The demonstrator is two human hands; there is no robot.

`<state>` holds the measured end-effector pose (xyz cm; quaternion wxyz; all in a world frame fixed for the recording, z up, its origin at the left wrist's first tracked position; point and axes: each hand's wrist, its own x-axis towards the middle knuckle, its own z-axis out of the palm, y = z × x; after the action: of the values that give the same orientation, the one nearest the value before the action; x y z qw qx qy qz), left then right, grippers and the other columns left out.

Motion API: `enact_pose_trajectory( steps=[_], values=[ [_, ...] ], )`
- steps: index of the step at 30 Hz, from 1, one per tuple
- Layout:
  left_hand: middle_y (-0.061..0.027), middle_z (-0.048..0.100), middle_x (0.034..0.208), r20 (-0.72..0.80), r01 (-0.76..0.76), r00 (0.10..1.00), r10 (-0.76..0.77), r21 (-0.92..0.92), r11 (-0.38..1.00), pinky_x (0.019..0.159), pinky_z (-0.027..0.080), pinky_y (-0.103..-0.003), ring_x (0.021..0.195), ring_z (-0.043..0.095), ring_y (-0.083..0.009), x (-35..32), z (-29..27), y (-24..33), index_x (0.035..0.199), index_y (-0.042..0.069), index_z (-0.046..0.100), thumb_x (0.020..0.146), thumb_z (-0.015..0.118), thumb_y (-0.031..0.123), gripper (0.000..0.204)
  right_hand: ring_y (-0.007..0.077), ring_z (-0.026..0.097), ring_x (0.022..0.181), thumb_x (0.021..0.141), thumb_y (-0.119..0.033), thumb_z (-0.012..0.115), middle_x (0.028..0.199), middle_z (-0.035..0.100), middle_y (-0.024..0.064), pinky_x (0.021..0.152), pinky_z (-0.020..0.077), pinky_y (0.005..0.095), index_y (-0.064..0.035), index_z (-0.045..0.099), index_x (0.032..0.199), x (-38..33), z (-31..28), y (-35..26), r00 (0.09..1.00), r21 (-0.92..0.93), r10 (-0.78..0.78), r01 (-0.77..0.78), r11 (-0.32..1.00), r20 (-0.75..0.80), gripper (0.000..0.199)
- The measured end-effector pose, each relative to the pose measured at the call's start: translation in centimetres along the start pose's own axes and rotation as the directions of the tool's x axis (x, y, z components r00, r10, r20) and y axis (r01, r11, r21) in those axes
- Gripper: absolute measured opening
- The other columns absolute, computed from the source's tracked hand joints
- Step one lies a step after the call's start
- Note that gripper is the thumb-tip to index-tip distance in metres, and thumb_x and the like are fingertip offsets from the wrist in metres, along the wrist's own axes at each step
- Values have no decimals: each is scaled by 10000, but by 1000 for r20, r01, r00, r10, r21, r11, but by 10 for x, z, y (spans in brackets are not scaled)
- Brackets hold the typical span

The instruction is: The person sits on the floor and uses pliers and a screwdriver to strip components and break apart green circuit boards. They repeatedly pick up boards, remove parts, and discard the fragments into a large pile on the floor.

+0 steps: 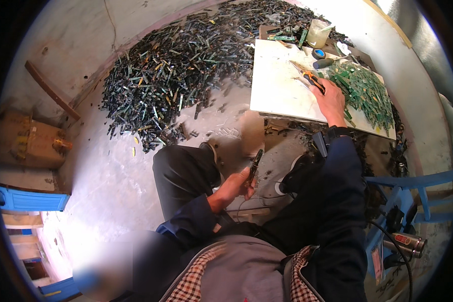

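Note:
My left hand (235, 186) is closed around a narrow dark strip-shaped piece (256, 162), held upright over the floor between my knees. Its exact kind is hard to make out. Farther right, my right hand (331, 102) grips the orange-and-black handles of a pair of pliers (313, 80) on a white board (274, 85). The pliers' jaws point to the far left. Beside that hand, a heap of green circuit-board strips (370, 95) covers the board's right part. A screwdriver (323, 63) with a dark handle lies just beyond the pliers.
A roll of blue tape (318, 54) and a cloudy cup (318, 34) stand at the board's far edge. A large pile of dark strips (161, 80) spreads over the floor along the wall. Cardboard box (45, 146) at left; blue chair (418, 181) and steel flask (411, 245) at right.

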<state>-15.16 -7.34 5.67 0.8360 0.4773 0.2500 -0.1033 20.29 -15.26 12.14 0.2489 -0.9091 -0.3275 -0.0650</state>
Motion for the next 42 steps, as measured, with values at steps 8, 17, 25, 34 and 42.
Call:
enact_pose_trajectory(
  steps=[8,17,25,34,42],
  values=[
    [-58,581,662,-39,3,999,-3,-13,1000,571,449,-281,594,549,-159,5,-7,-3,864,37,569,981,299,533,577,364,567,924,854,-248,614,976,636,141,810,433,432,-44,643,905,8,18,11,968,-27,-92,88,996,-234,212],
    [-55,570,656,-37,-47,998,46,-22,999,586,427,-281,604,535,-155,1,-8,-2,851,40,561,969,322,546,572,204,590,941,957,-281,487,1078,597,143,838,471,344,49,538,1129,-48,-52,-33,970,988,225,-112,104,86,376],
    [-48,549,652,16,-75,997,75,-41,996,605,391,-284,605,496,-150,0,-5,-2,879,54,555,949,346,584,574,232,633,877,944,-225,443,1098,618,194,730,492,305,10,454,1243,-195,-64,-47,882,854,-160,-470,-222,444,380],
    [-44,551,659,-15,-83,996,83,-25,996,600,397,-290,601,493,-152,-4,-3,-1,871,47,570,948,375,571,565,262,668,923,766,-142,535,1087,632,195,530,508,220,48,510,1174,-266,-63,-66,570,592,-274,-806,-3,775,451],
    [-50,554,676,-3,-103,995,103,-16,995,585,379,-290,599,486,-146,-4,-5,-5,844,59,556,956,360,563,552,246,675,863,873,-234,553,1030,650,172,526,524,246,39,554,1088,-272,-46,-82,430,477,-304,-873,101,850,347]
  ],
)
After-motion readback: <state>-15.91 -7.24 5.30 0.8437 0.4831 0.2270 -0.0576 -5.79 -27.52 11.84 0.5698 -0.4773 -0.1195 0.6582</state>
